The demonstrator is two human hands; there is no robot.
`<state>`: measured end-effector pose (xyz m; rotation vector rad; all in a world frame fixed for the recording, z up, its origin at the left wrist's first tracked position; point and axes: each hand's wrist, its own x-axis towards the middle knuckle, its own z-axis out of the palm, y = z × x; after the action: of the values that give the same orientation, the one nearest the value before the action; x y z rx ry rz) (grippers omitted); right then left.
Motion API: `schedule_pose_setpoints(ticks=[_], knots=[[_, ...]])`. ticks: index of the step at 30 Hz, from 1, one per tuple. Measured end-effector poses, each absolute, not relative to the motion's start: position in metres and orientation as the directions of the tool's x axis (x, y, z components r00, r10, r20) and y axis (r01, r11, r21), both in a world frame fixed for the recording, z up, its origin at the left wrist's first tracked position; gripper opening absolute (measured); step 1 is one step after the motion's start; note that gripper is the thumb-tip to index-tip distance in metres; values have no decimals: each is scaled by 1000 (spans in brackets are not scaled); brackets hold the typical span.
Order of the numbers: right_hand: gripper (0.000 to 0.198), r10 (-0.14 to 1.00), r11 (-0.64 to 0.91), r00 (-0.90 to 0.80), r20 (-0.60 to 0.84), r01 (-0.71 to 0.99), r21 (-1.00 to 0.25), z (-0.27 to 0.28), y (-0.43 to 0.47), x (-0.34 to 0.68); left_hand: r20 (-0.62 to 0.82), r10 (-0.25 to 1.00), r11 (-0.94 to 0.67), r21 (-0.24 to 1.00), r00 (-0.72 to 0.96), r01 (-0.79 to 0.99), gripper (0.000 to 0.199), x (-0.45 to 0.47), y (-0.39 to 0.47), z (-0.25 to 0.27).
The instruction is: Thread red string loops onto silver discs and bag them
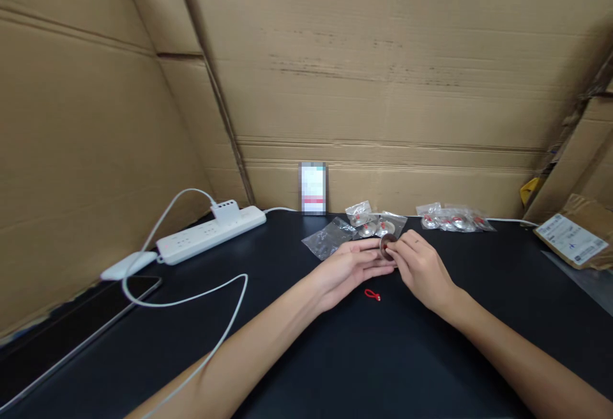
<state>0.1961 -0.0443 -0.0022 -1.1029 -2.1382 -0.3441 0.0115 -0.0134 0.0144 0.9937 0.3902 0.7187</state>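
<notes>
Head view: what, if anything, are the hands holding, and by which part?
The right hand holds a round metal disc near the red piece at its middle; whether the left hand, close beside it, also grips cannot be told.

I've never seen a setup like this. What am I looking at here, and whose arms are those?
There's no machine here: these are a person's bare hands, seen by a camera worn on that person's head, looking forward and down. The right hand pinches a round metal disc with something red at its middle; the left hand is right beside it, though its exact grip is hard to see. Just below lies a small red loop on the black table. Behind the hands are clear bags, some holding similar discs. To the left is a white power strip, and cardboard walls everything in.
</notes>
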Motion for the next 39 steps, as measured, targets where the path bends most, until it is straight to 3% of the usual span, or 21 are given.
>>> schedule_pose_setpoints(ticks=[13,20,29,39], knots=[[19,592,661,-286,754,707,-251,-2,-43,197,38,752,233,919,658,-319,33,9,-14,24],[16,622,630,-266,736,729,-268,-6,-41,198,65,746,215,919,663,-331,36,12,-17,20],[16,634,619,-225,740,722,-310,-6,-40,198,43,697,315,878,716,-360,40,13,-18,16],[16,661,626,-213,720,686,-372,2,-42,195,78,715,190,935,695,-300,37,12,-16,17]])
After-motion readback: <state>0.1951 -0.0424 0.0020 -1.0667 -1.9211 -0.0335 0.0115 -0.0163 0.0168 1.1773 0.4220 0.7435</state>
